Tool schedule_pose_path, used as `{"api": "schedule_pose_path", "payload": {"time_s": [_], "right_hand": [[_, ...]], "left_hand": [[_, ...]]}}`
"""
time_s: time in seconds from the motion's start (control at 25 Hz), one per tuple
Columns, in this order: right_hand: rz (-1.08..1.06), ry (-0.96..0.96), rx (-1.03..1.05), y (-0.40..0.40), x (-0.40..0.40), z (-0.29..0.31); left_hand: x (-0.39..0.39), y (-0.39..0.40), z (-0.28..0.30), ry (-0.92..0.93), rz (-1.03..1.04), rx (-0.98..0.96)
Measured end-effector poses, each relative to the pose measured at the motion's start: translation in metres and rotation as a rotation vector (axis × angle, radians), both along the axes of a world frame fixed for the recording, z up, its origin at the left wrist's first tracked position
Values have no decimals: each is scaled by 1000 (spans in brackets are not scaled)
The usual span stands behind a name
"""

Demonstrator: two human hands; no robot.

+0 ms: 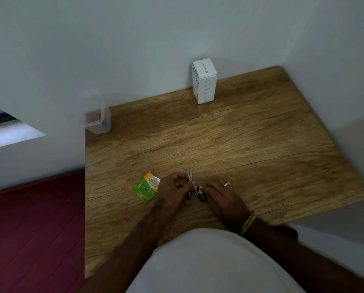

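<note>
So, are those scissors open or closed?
Slightly open: the blade tips of the scissors stand apart in a narrow V, beyond the left hand and right hand holding them.

The person wears a plain white shirt (208,263), which fills the view at 6 o'clock as a smooth, rounded swell of cloth, faintly grey where shadow falls. Both forearms run bare from the shirt's edge to the left hand (172,191) and the right hand (223,197). The right hand has a silvery ring (227,184) on one finger, at its 12 o'clock. At its 5 o'clock the wrist carries a yellow-green thread band (247,224) of several strands, with a reddish-orange bit at its upper end.
</note>
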State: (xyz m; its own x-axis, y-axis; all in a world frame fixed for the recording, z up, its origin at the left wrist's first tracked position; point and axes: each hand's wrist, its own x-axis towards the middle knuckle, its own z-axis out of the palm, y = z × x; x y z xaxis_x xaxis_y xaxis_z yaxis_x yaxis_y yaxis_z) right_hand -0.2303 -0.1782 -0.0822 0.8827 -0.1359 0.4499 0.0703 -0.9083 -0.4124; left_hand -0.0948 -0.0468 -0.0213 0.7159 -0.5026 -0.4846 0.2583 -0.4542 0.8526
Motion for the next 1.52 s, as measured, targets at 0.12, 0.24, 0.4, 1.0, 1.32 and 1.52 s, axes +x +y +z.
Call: {"api": "schedule_pose_path", "payload": {"time_s": [0.12,0.24,0.4,1.0,1.32,1.52], "right_hand": [[0,11,-6,-1,0,1],[1,28,15,0,-6,1],[45,125,135,-7,-4,10],[-249,-59,425,7,36,28],[-143,0,198,8,35,8],[-181,-33,189,8,41,12]], "left_hand": [[-1,2,-1,-7,-4,-1],[-2,1,1,-2,5,-4],[-2,0,0,-9,25,-2],[-14,5,1,-43,43,-100],[-11,8,1,-6,46,-67],[-6,8,5,42,28,-66]]}}
